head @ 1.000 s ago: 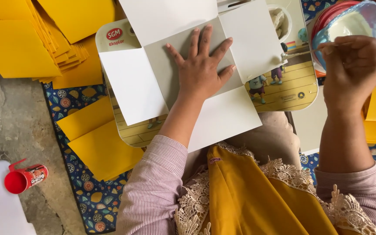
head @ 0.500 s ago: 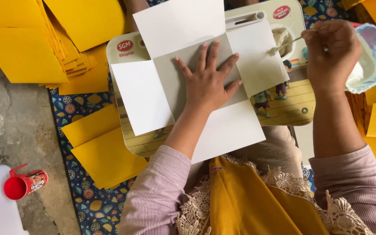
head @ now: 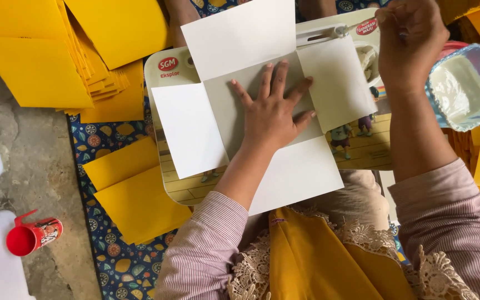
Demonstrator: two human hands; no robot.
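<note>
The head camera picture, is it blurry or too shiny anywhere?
Head view: soft, even daylight; the left hand pressing the white paper is sharp, with only a faint shadow. Head view: the right hand is also fairly sharp. Head view: the plastic tub shows mild glare on its rim.

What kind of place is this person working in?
Probably a home or small workshop floor used for making envelopes by hand. The left hand presses an unfolded white paper blank on a lap board, beside yellow envelope stacks, a patterned mat and concrete floor.
</note>
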